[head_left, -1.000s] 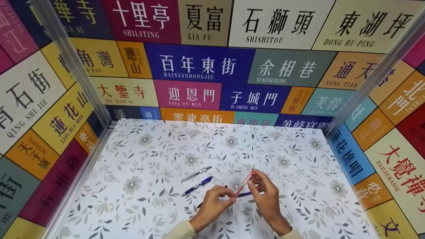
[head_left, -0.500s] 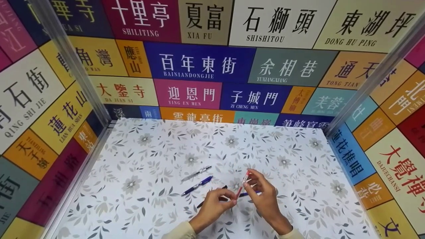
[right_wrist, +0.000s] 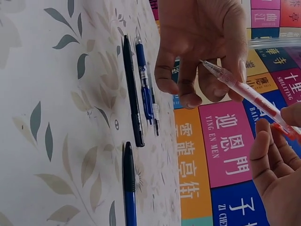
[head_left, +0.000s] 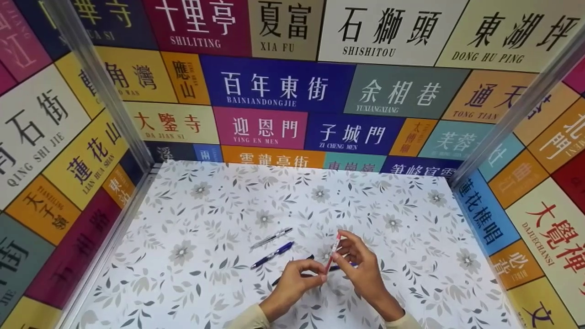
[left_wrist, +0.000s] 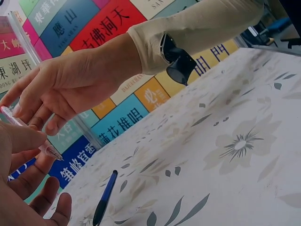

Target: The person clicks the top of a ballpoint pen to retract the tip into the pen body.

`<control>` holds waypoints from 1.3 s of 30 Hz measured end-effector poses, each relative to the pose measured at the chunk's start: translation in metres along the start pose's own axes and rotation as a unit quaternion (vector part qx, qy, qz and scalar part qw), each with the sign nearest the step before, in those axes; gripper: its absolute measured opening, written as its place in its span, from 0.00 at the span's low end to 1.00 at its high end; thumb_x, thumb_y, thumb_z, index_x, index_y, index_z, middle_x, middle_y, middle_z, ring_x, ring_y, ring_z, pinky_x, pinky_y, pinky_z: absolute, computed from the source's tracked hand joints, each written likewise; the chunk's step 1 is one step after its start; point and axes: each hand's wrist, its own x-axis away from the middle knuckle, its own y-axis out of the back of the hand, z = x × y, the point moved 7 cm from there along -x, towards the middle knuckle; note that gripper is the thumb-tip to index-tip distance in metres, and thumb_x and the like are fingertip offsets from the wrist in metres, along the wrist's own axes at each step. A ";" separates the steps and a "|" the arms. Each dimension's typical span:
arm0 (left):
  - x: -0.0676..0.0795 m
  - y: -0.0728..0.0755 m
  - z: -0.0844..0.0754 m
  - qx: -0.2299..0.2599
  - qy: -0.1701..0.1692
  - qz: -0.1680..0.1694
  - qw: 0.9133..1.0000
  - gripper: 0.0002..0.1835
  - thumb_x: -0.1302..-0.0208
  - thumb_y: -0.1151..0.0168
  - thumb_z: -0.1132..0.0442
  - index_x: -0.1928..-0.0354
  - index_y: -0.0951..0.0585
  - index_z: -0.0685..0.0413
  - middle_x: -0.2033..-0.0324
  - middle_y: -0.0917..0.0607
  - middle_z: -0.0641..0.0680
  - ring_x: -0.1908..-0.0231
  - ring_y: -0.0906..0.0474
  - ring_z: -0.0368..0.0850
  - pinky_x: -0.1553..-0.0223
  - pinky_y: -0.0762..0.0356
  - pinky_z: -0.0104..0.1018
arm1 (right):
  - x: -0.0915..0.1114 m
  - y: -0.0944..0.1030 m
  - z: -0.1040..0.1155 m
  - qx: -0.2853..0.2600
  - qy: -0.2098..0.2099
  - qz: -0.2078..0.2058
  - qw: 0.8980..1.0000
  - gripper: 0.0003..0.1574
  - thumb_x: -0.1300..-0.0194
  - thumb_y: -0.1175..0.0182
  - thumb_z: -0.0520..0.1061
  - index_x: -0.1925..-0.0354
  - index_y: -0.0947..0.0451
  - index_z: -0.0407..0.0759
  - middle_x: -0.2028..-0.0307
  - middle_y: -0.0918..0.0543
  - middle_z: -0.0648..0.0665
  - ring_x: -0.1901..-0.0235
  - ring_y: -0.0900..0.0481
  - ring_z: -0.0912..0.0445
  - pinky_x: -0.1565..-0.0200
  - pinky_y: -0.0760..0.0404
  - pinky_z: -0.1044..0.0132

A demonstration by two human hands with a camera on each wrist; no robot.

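Observation:
A slim red-and-clear ballpoint pen (head_left: 333,251) is held up between both hands over the table. My left hand (head_left: 293,279) pinches it near its tip with thumb and finger. My right hand (head_left: 363,269) holds the other, red end between thumb and fingertips. In the right wrist view the pen (right_wrist: 254,96) slants from the left hand (right_wrist: 204,42) down to the right hand (right_wrist: 282,183), its metal point bare. The left wrist view shows the pen's clear tip (left_wrist: 51,151) sticking out past the left thumb.
On the flower-patterned table (head_left: 205,283) lie a clear pen (head_left: 272,237) and a dark blue pen (head_left: 273,255). A black pen (right_wrist: 132,89) is partly hidden by the left hand in the head view. A blue pen with a black grip (right_wrist: 129,183) lies behind the hands. Sign-printed walls (head_left: 274,82) enclose the table.
The red pen has swung more upright as its upper end moved left with my right hand. My left hand has stayed almost still, and the pens on the table lie unchanged.

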 end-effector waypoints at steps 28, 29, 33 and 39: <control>0.012 -0.009 -0.001 0.083 0.014 0.004 0.996 0.17 0.37 0.26 0.74 0.49 0.16 0.81 0.64 0.11 0.47 0.62 0.16 0.41 0.57 0.16 0.30 | -0.004 -0.007 0.002 -0.071 -0.034 0.075 0.994 0.34 0.27 0.35 0.26 0.26 0.27 0.34 0.58 0.18 0.26 0.65 0.12 0.48 0.71 0.14 0.63; 0.012 -0.009 -0.001 0.085 0.013 0.004 0.996 0.16 0.37 0.26 0.74 0.50 0.16 0.80 0.64 0.11 0.47 0.62 0.15 0.40 0.57 0.16 0.30 | -0.003 -0.007 0.002 -0.073 -0.037 0.074 0.994 0.34 0.27 0.35 0.26 0.26 0.27 0.34 0.58 0.18 0.25 0.65 0.12 0.49 0.71 0.14 0.64; 0.012 -0.010 0.000 0.092 0.013 0.004 0.996 0.15 0.37 0.26 0.74 0.51 0.15 0.79 0.65 0.11 0.47 0.62 0.15 0.40 0.56 0.14 0.32 | -0.003 -0.007 0.003 -0.081 -0.039 0.070 0.993 0.34 0.27 0.35 0.25 0.26 0.26 0.33 0.58 0.20 0.22 0.65 0.12 0.51 0.71 0.13 0.61; 0.013 -0.012 0.001 0.102 0.027 0.003 0.994 0.15 0.37 0.26 0.74 0.51 0.15 0.78 0.65 0.11 0.47 0.62 0.15 0.41 0.55 0.13 0.33 | -0.002 -0.006 0.003 -0.084 -0.043 0.065 0.993 0.33 0.27 0.34 0.26 0.27 0.25 0.33 0.58 0.18 0.26 0.67 0.13 0.52 0.72 0.15 0.65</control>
